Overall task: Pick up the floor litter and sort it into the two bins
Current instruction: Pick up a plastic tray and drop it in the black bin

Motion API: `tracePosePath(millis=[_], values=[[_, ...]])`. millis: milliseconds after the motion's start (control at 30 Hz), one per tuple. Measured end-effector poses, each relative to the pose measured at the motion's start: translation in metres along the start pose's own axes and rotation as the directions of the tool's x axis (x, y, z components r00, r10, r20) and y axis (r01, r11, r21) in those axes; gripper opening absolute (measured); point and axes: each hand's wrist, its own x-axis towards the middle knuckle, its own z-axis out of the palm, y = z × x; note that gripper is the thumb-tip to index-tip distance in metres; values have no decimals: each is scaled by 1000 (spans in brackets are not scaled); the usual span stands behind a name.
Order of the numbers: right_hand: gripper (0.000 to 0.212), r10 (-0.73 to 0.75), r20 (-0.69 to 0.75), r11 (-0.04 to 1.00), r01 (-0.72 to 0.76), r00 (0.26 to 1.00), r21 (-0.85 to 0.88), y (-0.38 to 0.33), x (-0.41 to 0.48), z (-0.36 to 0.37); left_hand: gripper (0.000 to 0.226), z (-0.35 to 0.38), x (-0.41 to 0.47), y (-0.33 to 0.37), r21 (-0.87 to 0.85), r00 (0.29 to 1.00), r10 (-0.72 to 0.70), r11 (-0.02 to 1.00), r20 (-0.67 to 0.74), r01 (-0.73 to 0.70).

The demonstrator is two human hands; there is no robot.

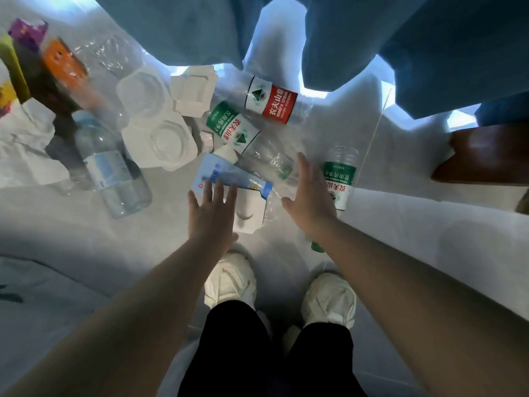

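Both my hands are spread flat and hold nothing. My left hand (pixel 210 216) hovers over the blue carton (pixel 229 176), and my right hand (pixel 310 196) is just left of the green-label bottle (pixel 339 181). Both things lie on the floor (pixel 86 230), just beyond my shoes (pixel 229 279). A clumsy grab could send the round bottle rolling right, or buckle the carton.

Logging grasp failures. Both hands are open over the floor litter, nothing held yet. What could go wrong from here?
1. The left hand is spread over the blue carton, which overlaps a white cardboard piece; one grab may lift both and missort them.
2. The right hand is between the crushed clear bottle and the green-label bottle; either, lying on its side, might roll off if nudged.
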Motion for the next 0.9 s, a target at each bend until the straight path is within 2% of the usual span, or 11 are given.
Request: tracePosePath(millis=[167,267,333,467,567,600,800,900], values=[[98,-25,9,1000,25,1000,0,5,11,10,112,15,17,4,27,996,45,999,-80,-43],[90,-15,-3,1000,15,1000,11,5,15,9,103,24,24,3,55,990,56,997,-131,-50],[80,3,-7,999,-2,1000,45,4,17,7,93,27,28,1,45,984,56,998,-170,-49],[45,-5,-23,990,8,1000,143,6,20,2,68,24,32,-1,24,981,55,998,-187,-51],[20,-18,-18,986,21,1000,163,7,14,-7,34,8,23,-3,-55,986,9,998,-167,-19],[8,-33,-23,986,36,999,160,6,9,-13,28,2,17,-4,-88,987,-13,996,-163,-2],[6,0,-29,978,6,1000,210,-11,-52,-79,20,-73,-52,-18,-328,976,-80,945,-203,10],[8,39,-46,970,-27,998,240,-25,-98,-126,23,-125,-99,-26,-539,973,-170,840,-157,60]])
